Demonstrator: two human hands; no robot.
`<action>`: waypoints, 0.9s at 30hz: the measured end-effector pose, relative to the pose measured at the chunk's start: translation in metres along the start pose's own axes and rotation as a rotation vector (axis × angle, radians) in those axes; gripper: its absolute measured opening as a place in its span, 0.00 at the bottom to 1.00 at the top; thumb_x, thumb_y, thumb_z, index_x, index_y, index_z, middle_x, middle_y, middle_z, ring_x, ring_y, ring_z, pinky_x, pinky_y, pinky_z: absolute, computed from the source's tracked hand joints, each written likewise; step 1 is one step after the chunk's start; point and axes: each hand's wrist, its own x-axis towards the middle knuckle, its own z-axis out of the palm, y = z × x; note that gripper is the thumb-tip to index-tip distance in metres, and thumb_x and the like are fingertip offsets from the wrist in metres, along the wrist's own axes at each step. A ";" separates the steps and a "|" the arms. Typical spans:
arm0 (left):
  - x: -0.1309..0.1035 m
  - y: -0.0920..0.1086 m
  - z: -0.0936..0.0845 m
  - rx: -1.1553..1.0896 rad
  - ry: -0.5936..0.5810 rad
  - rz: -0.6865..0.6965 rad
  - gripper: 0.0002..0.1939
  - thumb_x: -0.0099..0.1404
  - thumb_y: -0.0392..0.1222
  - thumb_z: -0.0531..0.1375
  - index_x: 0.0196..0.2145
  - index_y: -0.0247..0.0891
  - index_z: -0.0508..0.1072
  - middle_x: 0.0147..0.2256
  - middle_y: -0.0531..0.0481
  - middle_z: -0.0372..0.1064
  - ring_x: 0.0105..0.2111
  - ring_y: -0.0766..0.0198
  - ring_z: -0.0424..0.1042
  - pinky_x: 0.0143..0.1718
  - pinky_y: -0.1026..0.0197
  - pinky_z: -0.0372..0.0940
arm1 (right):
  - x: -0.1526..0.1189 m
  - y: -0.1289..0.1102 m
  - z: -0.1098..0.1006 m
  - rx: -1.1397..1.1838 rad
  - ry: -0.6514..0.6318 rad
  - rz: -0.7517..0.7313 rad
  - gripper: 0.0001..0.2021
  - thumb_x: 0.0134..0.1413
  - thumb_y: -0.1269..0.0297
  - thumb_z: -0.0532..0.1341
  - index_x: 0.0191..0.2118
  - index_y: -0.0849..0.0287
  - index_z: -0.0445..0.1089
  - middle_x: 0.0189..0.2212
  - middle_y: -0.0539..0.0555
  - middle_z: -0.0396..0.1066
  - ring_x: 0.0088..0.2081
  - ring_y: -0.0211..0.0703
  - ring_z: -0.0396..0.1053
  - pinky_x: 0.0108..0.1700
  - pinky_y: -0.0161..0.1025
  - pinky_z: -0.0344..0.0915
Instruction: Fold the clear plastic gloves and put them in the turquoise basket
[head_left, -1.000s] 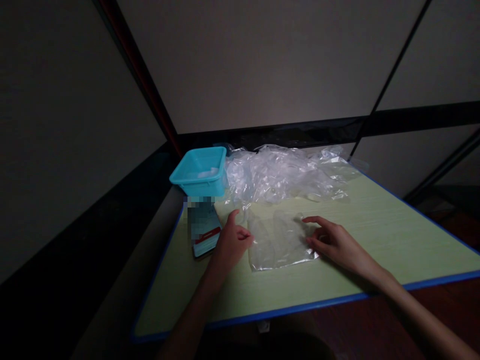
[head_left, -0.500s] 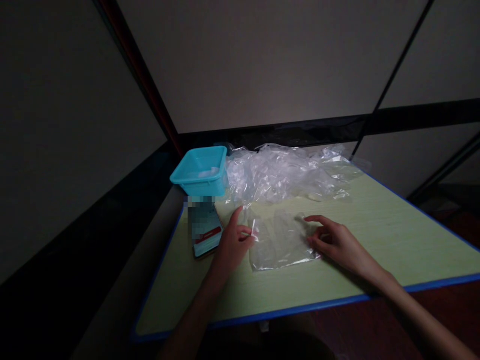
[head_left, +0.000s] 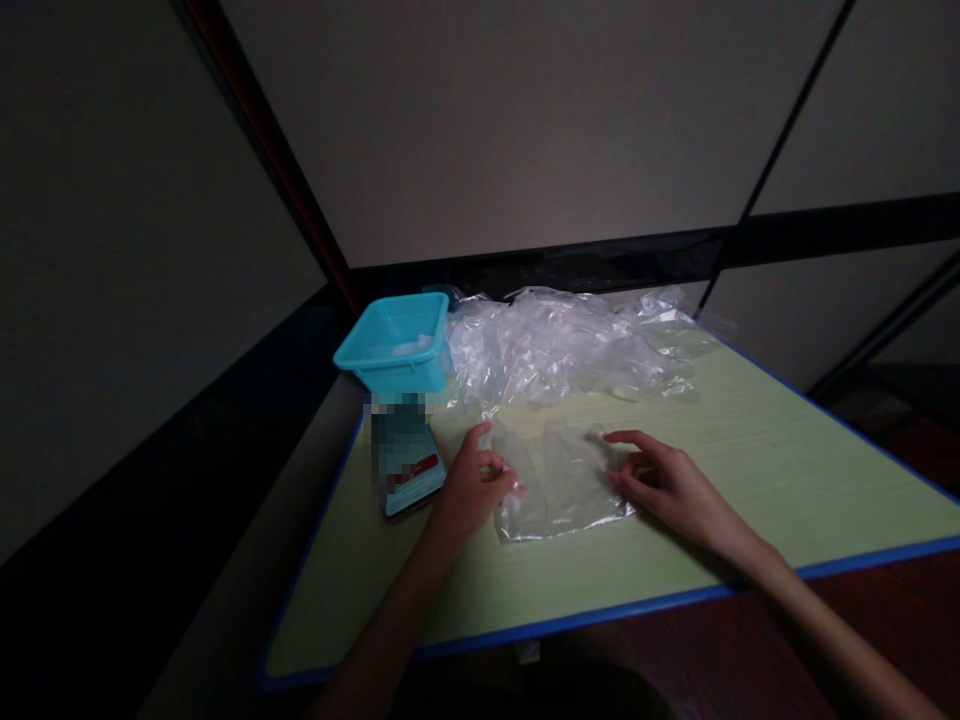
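A clear, thin plastic bag (head_left: 562, 485) lies spread on the table in front of me, wrinkled, with a shiny near edge. My left hand (head_left: 472, 485) is at its left side, thumb and a bent finger closed on the bag's edge while another finger points away from me. On the opposite side my right hand (head_left: 664, 480) grips the bag's right edge, its thumb against curled fingers and its index finger stretched over the film. The exact pinch points are partly hidden by the fingers.
A heap of crumpled clear plastic bags (head_left: 562, 345) covers the table's back. Left of it stands a turquoise plastic basket (head_left: 405, 375) with something whitish inside. A phone (head_left: 416, 490), partly pixelated, lies before the basket. The pale table (head_left: 765, 460) has a blue edge; wall panels stand behind.
My left hand has shifted slightly nearer and right along the bag's left edge, its upper finger bending more. The right hand keeps its grip, and the whole view has moved slightly.
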 end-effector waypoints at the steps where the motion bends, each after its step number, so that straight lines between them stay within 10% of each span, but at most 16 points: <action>1: 0.000 0.000 0.000 -0.003 -0.006 0.002 0.31 0.47 0.30 0.58 0.50 0.33 0.54 0.20 0.63 0.61 0.20 0.62 0.73 0.17 0.68 0.57 | 0.000 0.000 0.000 -0.003 -0.001 0.000 0.18 0.52 0.62 0.56 0.48 0.62 0.58 0.22 0.47 0.63 0.20 0.35 0.63 0.21 0.33 0.59; 27: 0.001 0.000 -0.005 -0.073 -0.127 -0.053 0.20 0.48 0.35 0.59 0.40 0.39 0.60 0.24 0.59 0.64 0.23 0.63 0.72 0.24 0.65 0.62 | -0.001 -0.003 0.001 -0.023 0.018 -0.020 0.18 0.53 0.61 0.56 0.48 0.62 0.59 0.22 0.48 0.64 0.20 0.35 0.61 0.20 0.33 0.57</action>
